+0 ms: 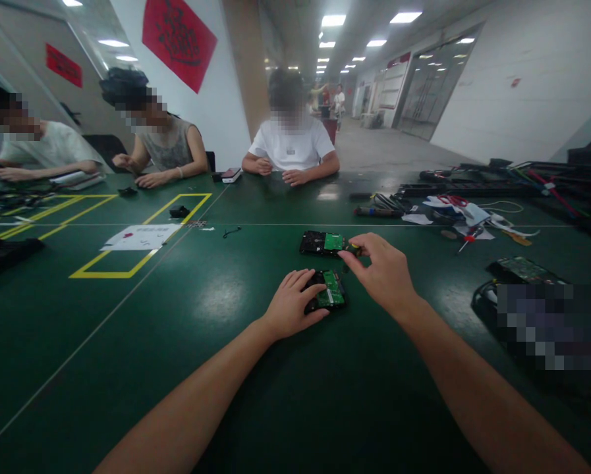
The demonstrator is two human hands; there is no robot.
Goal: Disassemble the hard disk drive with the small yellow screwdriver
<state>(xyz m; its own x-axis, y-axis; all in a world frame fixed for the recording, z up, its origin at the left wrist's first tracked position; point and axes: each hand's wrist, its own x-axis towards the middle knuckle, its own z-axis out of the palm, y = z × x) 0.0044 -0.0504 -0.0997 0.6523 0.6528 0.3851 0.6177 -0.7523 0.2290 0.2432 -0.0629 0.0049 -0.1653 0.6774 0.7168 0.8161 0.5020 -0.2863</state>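
Note:
Two hard drives lie on the green table with their green circuit boards facing up. My left hand [298, 303] grips the nearer hard drive [333, 289], its fingers over the black left part and its thumb along the near edge. Just above and right of that drive, my right hand [381, 266] pinches a small screwdriver [356, 249] with a yellow and black handle; its tip is too small to make out. The farther hard drive [323, 243] sits just beyond, beside my right fingertips, and no hand grips it.
To the right are a red-handled screwdriver [468, 239], cables [391, 203] and a circuit board [530, 271]. Yellow tape [102, 274] marks the left, with a white sheet [141, 237] on it. Several people sit across the table; one person's hand [295, 177] rests at the far edge.

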